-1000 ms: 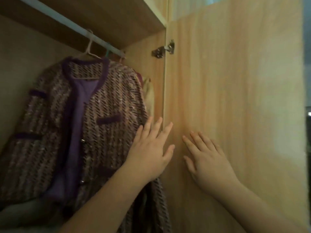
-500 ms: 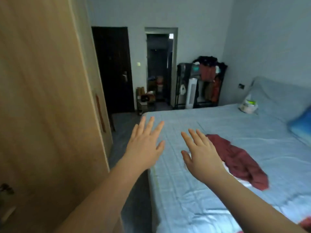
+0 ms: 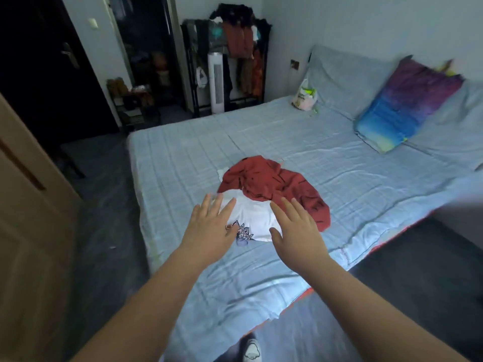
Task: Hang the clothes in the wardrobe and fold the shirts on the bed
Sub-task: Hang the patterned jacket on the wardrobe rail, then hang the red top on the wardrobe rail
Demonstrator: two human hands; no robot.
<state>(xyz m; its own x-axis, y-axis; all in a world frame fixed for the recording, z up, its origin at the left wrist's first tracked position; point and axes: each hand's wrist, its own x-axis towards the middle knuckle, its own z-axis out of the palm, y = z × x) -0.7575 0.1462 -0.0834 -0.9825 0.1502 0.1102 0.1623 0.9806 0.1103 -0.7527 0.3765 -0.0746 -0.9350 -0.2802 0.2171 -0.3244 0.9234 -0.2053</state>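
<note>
A crumpled red shirt (image 3: 274, 184) lies in the middle of the light blue bed (image 3: 339, 158), partly on top of a white shirt (image 3: 253, 215) with a dark print. My left hand (image 3: 209, 226) reaches out with fingers spread over the white shirt's left edge. My right hand (image 3: 298, 231), also flat with straight fingers, hovers over the white shirt's right side, just below the red one. Neither hand holds anything. Whether they touch the cloth is unclear.
The wardrobe door (image 3: 28, 218) stands at the left edge. A colourful pillow (image 3: 402, 105) and a plastic bag (image 3: 304, 96) lie near the bed's head. A clothes rack (image 3: 235, 45) and a white tower fan (image 3: 217, 82) stand by the far wall. Dark floor runs between wardrobe and bed.
The view swung from the wardrobe with the hung tweed jacket round to the bed. Both empty hands came off the wardrobe door and now reach over the shirts.
</note>
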